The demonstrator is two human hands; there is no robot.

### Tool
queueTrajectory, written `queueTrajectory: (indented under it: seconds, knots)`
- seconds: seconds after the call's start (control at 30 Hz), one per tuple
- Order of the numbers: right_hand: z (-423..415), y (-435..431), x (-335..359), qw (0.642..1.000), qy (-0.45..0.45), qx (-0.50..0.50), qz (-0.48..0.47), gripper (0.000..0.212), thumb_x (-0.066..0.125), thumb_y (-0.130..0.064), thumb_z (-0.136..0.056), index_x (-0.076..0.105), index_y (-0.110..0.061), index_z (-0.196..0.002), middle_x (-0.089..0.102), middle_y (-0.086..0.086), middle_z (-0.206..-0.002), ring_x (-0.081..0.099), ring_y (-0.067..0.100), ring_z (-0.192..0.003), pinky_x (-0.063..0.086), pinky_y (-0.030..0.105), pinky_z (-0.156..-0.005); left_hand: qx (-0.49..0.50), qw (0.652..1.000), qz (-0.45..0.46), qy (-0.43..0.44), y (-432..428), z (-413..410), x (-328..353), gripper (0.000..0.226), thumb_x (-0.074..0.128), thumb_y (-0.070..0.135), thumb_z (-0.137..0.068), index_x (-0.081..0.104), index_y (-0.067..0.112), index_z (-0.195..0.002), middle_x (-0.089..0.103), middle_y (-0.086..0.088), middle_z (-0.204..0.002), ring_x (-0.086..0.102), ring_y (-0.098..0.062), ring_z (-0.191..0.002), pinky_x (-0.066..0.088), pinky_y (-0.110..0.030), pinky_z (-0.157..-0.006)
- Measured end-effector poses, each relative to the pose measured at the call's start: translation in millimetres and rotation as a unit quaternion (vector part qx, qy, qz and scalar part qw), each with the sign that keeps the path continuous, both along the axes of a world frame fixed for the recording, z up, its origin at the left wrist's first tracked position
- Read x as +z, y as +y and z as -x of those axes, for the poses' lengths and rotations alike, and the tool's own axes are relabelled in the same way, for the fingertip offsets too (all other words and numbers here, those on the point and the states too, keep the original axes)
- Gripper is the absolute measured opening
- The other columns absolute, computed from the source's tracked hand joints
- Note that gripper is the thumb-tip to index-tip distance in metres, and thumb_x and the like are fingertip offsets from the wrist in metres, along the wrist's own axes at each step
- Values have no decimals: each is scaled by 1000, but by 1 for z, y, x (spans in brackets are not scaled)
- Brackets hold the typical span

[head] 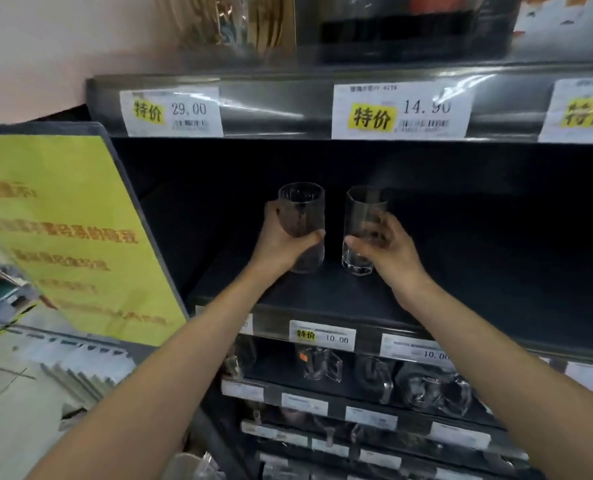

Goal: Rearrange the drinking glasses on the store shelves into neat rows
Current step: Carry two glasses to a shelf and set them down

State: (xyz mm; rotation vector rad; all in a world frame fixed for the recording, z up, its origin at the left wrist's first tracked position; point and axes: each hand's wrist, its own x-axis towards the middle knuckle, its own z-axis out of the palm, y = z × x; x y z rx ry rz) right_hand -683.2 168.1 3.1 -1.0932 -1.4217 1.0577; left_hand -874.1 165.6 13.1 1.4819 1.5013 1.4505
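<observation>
Two clear drinking glasses stand side by side, a small gap apart, near the front left of a dark shelf (461, 271). My left hand (281, 242) grips the ribbed left glass (302, 209) around its lower half. My right hand (388, 249) grips the smooth right glass (360, 220), fingers wrapped round its middle. Both glasses are upright with their bases at or just above the shelf surface; I cannot tell which.
The shelf edge above carries price tags (400, 110). Glass mugs (322, 363) fill the shelf below, with more tagged shelves under it. A yellow notice board (66, 237) stands at the left end. The dark shelf stretches right of the glasses.
</observation>
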Motion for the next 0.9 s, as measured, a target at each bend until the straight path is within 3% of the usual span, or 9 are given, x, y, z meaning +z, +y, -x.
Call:
queueTrajectory:
  seconds: [0.13, 0.27, 0.4, 0.47, 0.6, 0.67, 0.8, 0.9]
  knots:
    - [13, 21, -5, 1000, -1, -10, -9, 54, 75, -19, -86, 41, -32, -127, 52, -29, -106, 56, -22, -87, 46, 12, -85, -24, 999, -7, -22, 24, 8, -8, 70, 81, 13, -77, 39, 9, -134, 59, 9, -110, 59, 2, -98, 47, -13, -85]
    - [24, 45, -10, 998, -37, -46, -10, 71, 76, -33, -84, 35, -20, -141, 49, -17, -122, 57, 6, -111, 46, 27, -99, -50, 998, 9, -41, 43, 14, -15, 70, 78, 23, -82, 40, 18, -140, 58, 12, -117, 57, 6, -100, 46, -7, -78]
    - [34, 63, -14, 996, -63, -54, -8, 72, 76, -34, -84, 34, -19, -140, 50, -12, -124, 55, 8, -111, 46, 26, -98, -36, 999, 31, -20, 60, 19, -14, 68, 77, 32, -82, 40, 15, -136, 55, 10, -115, 53, 6, -95, 43, -2, -67]
    - [38, 73, -17, 996, -69, -57, -7, 69, 76, -33, -84, 36, -18, -138, 55, -7, -127, 57, 8, -108, 48, 28, -98, -18, 999, 34, -20, 68, 21, -17, 68, 78, 36, -81, 38, 15, -132, 53, 9, -114, 53, 3, -97, 43, -5, -72]
    - [42, 91, -24, 993, -92, -77, -17, 65, 77, -32, -83, 45, -18, -138, 60, -3, -124, 59, 11, -110, 49, 28, -96, 17, 1000, 18, -16, 86, 24, -25, 73, 78, 41, -78, 35, 14, -130, 54, -2, -127, 56, -15, -114, 48, -28, -94]
    - [42, 100, -25, 989, -111, -92, -31, 61, 78, -35, -81, 52, -19, -134, 63, -5, -117, 60, 12, -108, 49, 27, -94, 28, 999, 8, -21, 95, 26, -27, 70, 79, 39, -78, 37, 13, -128, 56, -4, -126, 57, -17, -113, 48, -29, -94]
    - [47, 117, -27, 980, -155, -119, -47, 55, 79, -46, -72, 62, -27, -121, 68, -2, -110, 62, 18, -108, 52, 39, -96, 62, 998, -15, -9, 110, 34, -30, 62, 78, 41, -79, 49, 14, -126, 61, -2, -121, 60, -17, -109, 50, -29, -90]
    - [51, 125, -25, 978, -168, -118, -43, 52, 81, -33, -78, 60, -19, -123, 67, -4, -109, 63, 15, -103, 52, 29, -91, 88, 996, -30, 6, 119, 38, -31, 62, 77, 43, -79, 51, 14, -127, 62, -2, -121, 61, -17, -107, 51, -29, -89]
